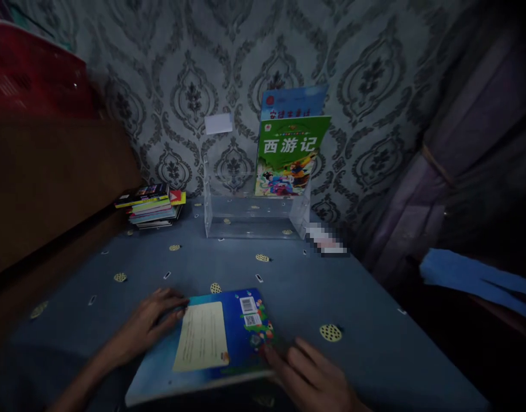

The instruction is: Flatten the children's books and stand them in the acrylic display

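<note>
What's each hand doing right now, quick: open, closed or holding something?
Left hand: fingers bent at the left edge of the blue book; grip unclear.
Right hand: at the book's lower right corner; too blurred to tell if gripping.

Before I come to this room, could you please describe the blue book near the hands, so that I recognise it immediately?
On the near side of the pineapple-patterned table, find the left hand and right hand. The blue book lies between them. Unlike the green book standing in the clear rack, it shows a barcode and a cream text panel.
</note>
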`<action>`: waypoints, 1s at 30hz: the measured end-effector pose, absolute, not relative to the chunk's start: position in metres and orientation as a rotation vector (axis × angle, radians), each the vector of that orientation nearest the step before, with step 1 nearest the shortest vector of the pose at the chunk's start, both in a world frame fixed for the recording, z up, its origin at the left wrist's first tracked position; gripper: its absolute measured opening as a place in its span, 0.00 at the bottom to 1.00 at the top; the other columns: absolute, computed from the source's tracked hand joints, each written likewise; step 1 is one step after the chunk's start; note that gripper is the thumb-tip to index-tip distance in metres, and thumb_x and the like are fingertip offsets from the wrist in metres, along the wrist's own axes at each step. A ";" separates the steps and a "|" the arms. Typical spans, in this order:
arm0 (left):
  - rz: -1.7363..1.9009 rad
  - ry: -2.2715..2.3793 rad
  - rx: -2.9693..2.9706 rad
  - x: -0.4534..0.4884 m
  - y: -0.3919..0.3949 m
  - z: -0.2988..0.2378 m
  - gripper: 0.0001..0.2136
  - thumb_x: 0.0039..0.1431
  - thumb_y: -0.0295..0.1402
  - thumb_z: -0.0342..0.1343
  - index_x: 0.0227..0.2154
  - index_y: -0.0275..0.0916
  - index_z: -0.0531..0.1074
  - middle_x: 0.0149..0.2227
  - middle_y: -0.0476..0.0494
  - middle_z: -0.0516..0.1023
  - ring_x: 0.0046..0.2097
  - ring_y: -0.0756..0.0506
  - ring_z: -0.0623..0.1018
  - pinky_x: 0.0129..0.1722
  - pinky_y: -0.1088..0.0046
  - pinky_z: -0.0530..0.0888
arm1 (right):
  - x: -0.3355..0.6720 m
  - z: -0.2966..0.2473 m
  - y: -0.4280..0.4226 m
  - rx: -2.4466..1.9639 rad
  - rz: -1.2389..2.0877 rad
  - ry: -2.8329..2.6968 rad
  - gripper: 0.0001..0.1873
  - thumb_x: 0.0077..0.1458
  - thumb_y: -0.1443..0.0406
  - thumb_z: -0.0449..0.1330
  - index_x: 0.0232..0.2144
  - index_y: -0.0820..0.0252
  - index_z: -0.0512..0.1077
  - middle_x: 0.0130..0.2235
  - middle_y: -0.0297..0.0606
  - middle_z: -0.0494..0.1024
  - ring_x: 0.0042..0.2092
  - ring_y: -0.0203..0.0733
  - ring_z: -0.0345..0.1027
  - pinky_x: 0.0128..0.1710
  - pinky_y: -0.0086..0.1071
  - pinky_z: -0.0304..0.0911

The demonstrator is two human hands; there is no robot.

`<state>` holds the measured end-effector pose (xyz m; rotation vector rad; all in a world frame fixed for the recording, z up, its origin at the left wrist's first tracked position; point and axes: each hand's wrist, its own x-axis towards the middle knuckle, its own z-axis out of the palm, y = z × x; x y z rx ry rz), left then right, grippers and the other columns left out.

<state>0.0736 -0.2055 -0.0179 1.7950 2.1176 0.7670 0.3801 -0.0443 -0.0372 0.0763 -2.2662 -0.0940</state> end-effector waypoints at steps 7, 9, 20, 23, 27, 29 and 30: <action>1.473 1.529 0.812 0.043 -0.185 -0.017 0.34 0.54 0.65 0.48 0.41 0.36 0.78 0.38 0.38 0.82 0.42 0.37 0.80 0.46 0.58 0.75 | 0.350 0.024 -0.006 -0.253 0.205 -2.112 0.12 0.66 0.68 0.54 0.31 0.62 0.75 0.23 0.34 0.71 0.24 0.33 0.64 0.23 0.27 0.57; 1.658 1.381 0.785 0.045 -0.166 -0.016 0.36 0.49 0.66 0.53 0.43 0.37 0.76 0.38 0.39 0.81 0.41 0.39 0.80 0.45 0.60 0.76 | 0.343 0.028 0.006 -0.349 0.322 -2.079 0.14 0.65 0.65 0.55 0.28 0.61 0.75 0.22 0.33 0.70 0.24 0.33 0.64 0.24 0.27 0.57; 1.772 1.500 1.167 0.047 -0.062 0.024 0.30 0.41 0.38 0.72 0.47 0.37 0.67 0.46 0.41 0.79 0.45 0.41 0.78 0.42 0.70 0.76 | 0.317 -0.009 0.000 -0.838 1.633 -1.668 0.31 0.44 0.39 0.63 0.22 0.62 0.71 0.20 0.31 0.68 0.20 0.34 0.64 0.20 0.30 0.63; 1.461 1.534 1.257 0.039 -0.051 0.011 0.29 0.40 0.40 0.72 0.44 0.37 0.66 0.40 0.44 0.80 0.40 0.42 0.80 0.37 0.69 0.77 | 0.318 -0.025 -0.020 -0.876 1.955 -1.597 0.33 0.35 0.39 0.68 0.23 0.63 0.71 0.21 0.31 0.71 0.22 0.34 0.67 0.21 0.29 0.65; 1.186 1.549 1.332 0.028 -0.042 -0.010 0.30 0.42 0.44 0.70 0.47 0.37 0.66 0.39 0.42 0.81 0.39 0.41 0.80 0.38 0.68 0.77 | 0.317 -0.034 -0.030 -0.876 2.226 -1.504 0.31 0.33 0.44 0.73 0.28 0.64 0.73 0.26 0.33 0.75 0.26 0.33 0.71 0.26 0.27 0.68; 1.081 1.721 1.424 0.021 -0.038 -0.017 0.30 0.47 0.47 0.65 0.49 0.35 0.67 0.41 0.39 0.81 0.41 0.40 0.80 0.39 0.68 0.77 | 0.312 -0.033 -0.027 -0.860 2.271 -1.472 0.30 0.35 0.47 0.73 0.31 0.64 0.73 0.27 0.33 0.75 0.27 0.32 0.72 0.27 0.26 0.69; 1.010 1.839 1.471 0.017 -0.036 -0.019 0.29 0.49 0.48 0.62 0.50 0.34 0.66 0.42 0.38 0.81 0.42 0.39 0.80 0.39 0.67 0.77 | 0.309 -0.032 -0.025 -0.846 2.291 -1.475 0.30 0.36 0.47 0.73 0.32 0.64 0.72 0.27 0.33 0.75 0.26 0.32 0.71 0.26 0.26 0.68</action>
